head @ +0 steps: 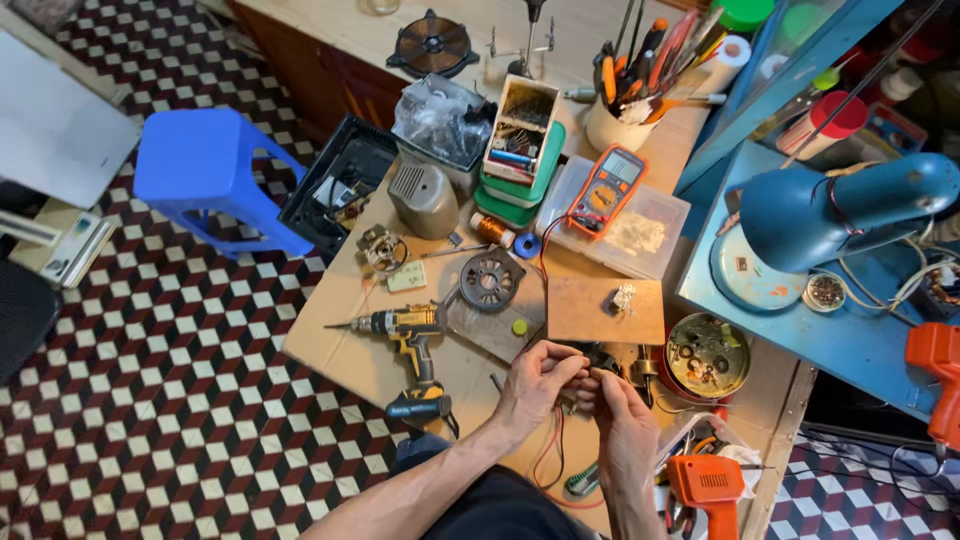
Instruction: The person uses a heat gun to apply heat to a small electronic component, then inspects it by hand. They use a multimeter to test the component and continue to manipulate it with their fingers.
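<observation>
Cluttered desk over checkered floor, near edge: left hand (535,385) and right hand (622,425) meet fingertip to fingertip, both pinching a small dark part (590,367); red wire (548,450) trails beneath.

i see desk (330,340) top: matt pale wood, scuffed. cordless drill (405,335): yellow-black plastic, slight sheen, metal chuck. small board (600,312) on desk: brown, matt, flat. round fan motor plate (490,280): dull grey metal. multimeter (607,190): orange rubbery plastic casing. stool (205,165): glossy blue plastic. fan housing (830,210): blue painted, smooth, semi-gloss. floor (150,380): glazed patterned tile. thin red wire (545,450) under my left hand (535,385): plastic-coated.
</observation>
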